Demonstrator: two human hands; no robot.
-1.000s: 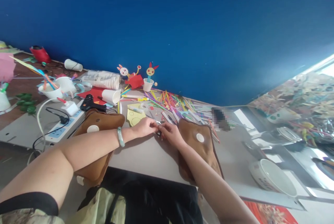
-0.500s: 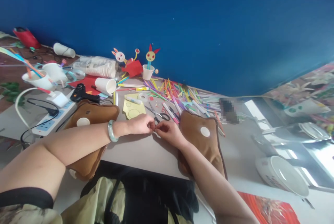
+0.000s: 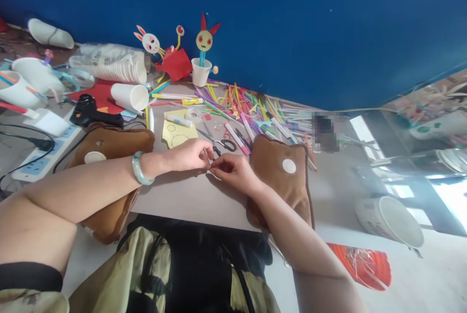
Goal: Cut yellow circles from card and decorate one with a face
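My left hand, with a pale bangle on the wrist, is pinched at the table's front part. Its fingertips meet those of my right hand, which is also pinched. Whatever lies between them is too small to make out. Black-handled scissors lie just beyond the fingers. Behind my left hand is a yellow paper with drawn circles and a marker on it. Brown cushions lie on both sides, one under my left forearm and the other beside my right hand.
Colourful sticks and markers cover the back. A potted paper figure, stacked paper cups, a black glue gun and a power strip stand leftward. At the right is a white bowl.
The view has shifted, so the table things appear higher and mostly further left. My fingers remain together in a pinch, with my left hand's fingers slightly more raised.
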